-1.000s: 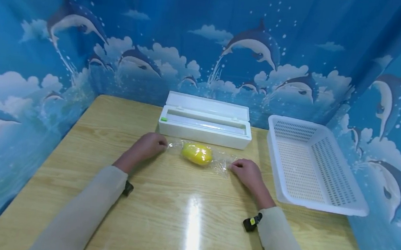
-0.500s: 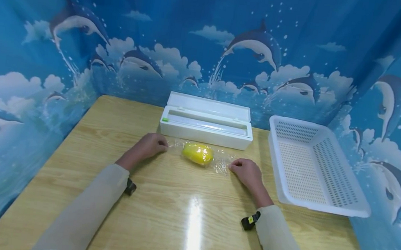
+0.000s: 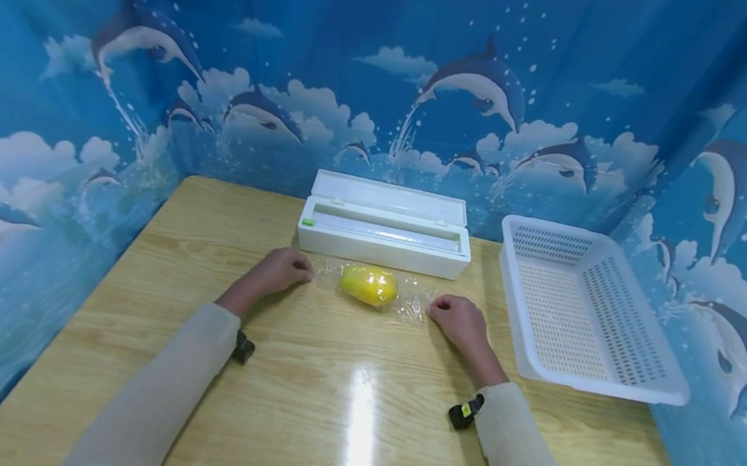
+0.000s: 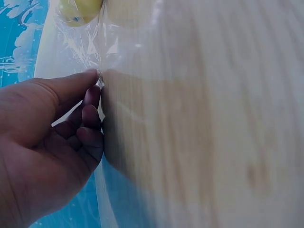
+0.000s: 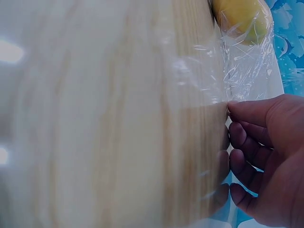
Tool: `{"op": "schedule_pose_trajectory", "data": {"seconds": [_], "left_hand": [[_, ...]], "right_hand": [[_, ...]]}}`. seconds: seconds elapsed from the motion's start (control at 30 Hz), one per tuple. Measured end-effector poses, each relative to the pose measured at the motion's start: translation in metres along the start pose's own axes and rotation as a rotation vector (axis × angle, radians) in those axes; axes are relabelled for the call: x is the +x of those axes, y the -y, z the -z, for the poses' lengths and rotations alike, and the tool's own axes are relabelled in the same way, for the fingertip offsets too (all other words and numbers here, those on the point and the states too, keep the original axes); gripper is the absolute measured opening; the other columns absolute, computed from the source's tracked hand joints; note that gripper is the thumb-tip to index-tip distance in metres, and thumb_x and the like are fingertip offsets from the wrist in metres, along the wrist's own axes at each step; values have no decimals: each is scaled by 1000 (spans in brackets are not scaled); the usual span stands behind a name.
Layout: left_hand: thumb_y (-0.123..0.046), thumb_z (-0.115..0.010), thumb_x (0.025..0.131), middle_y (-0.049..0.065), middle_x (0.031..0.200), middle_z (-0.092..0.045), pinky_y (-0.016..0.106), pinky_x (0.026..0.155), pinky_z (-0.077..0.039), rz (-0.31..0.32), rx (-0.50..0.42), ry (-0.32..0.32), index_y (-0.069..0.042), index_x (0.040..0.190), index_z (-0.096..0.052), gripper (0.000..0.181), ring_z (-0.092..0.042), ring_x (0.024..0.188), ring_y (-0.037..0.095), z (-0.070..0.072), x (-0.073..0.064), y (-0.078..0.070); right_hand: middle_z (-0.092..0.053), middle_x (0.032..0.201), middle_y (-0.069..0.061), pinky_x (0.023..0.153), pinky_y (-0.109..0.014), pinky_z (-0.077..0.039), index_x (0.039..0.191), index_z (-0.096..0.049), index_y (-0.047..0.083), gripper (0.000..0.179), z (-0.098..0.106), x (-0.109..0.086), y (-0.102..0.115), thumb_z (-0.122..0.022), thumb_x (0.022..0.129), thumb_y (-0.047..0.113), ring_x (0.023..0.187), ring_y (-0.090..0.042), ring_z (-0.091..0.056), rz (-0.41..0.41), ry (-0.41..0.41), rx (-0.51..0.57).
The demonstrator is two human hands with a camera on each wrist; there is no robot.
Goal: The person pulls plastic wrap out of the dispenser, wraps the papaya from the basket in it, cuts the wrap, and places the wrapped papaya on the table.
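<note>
In the head view a yellow fruit (image 3: 368,285) with a greenish end lies in clear cling film (image 3: 412,303) on the table; its exact kind is unclear. My left hand (image 3: 281,271) pinches the film's left end between thumb and fingertip, close to the tabletop. At the other end, my right hand (image 3: 462,321) pinches the film in the same way. Both wrist views show the crinkled film running from the fingertips to the fruit. Behind them sits a white cling film dispenser (image 3: 381,250), lid up, with a green slider and a roll inside.
A white perforated plastic basket (image 3: 526,350) stands on the right of the wooden table (image 3: 298,409). Blue curtains (image 3: 383,26) with dolphin prints close off the back and both sides.
The head view has shifted very slightly. The right hand has come a touch closer to the fruit; both hands keep their pinch on the film.
</note>
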State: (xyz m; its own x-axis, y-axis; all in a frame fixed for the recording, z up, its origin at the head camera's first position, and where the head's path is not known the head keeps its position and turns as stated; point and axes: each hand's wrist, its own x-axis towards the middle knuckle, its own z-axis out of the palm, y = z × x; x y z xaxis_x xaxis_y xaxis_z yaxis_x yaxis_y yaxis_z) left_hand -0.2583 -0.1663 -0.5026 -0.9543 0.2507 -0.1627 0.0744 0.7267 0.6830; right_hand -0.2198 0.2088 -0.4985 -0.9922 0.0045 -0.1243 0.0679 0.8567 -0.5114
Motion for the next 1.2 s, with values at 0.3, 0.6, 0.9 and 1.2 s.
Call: {"op": "schedule_pose_trajectory", "data": {"seconds": [0.3, 0.6, 0.9, 1.2], "left_hand": [[-23, -65, 99, 16, 123, -70, 53, 110, -43, -14, -71, 27, -6, 115, -73, 25, -60, 122, 35, 6, -2, 7], [-24, -69, 96, 14, 118, -71, 53, 109, -44, -5, -143, 32, -8, 112, -73, 22, -61, 118, 34, 13, -3, 13], [-29, -67, 97, 15, 124, -69, 51, 107, -46, 4, -208, 48, -9, 120, -71, 30, -60, 121, 33, 19, -4, 19], [-27, -65, 99, 15, 123, -67, 37, 85, -54, -20, -240, -34, -7, 125, -68, 33, -62, 107, 27, 23, -14, -7]], "right_hand": [[-76, 103, -5, 91, -48, -52, 98, -77, 15, 21, -2, 0, -3, -67, 94, 33, 98, -28, -68, 17, -12, -7], [-76, 100, -4, 88, -47, -53, 96, -77, 15, 19, -1, -1, -2, -67, 94, 32, 95, -27, -69, 18, -20, -24], [-76, 101, -4, 88, -47, -53, 98, -77, 16, 20, -1, -2, 0, -67, 94, 33, 95, -27, -69, 16, -16, -25], [-74, 108, -10, 92, -49, -53, 109, -75, 10, 27, 6, -4, 5, -63, 97, 32, 102, -30, -68, 34, -93, 53]]}}
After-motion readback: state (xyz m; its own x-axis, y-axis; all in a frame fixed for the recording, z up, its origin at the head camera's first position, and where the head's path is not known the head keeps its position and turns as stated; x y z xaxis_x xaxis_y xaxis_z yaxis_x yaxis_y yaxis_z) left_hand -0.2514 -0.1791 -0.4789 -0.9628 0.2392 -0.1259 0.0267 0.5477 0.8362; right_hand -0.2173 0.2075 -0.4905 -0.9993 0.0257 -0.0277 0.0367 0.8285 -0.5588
